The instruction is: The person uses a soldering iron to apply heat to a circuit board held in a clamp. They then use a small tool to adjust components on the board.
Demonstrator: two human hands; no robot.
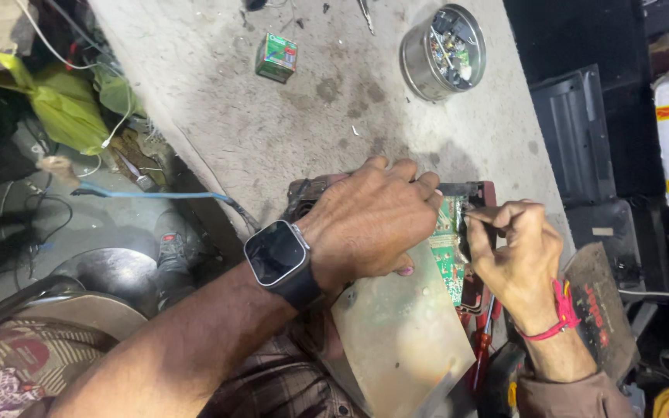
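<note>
- The green circuit board (449, 246) lies at the near edge of the grey table (272, 124), set in a dark red casing (480, 232) and partly hidden under the person's hands.
- The left hand (369, 220) lies flat over the board's left side, fingers (404, 174) curled down onto the casing's far edge; whether they clamp anything cannot be told.
- A smartwatch (276, 254) with a dark screen sits on the left wrist, left of the board.
- The right hand (516, 251) is just right of the board, its fingers pinched closed on a thin dark tool (464, 232) whose tip touches the board's right edge.
- A red thread bracelet (560, 313) circles the right wrist.
- A flat, dull metal plate (400, 340) lies just nearer than the board, tilted, its upper corner tucked under the left hand.
- A red-handled screwdriver (483, 348) lies below the board, right of the plate.
- Well beyond the board, a round metal tin (443, 53) holding small parts stands on the table.
- A small green box (276, 56) stands far beyond and to the left of the board.
- A blue cable (149, 194) runs along the floor, left of the board, off the table's edge.
</note>
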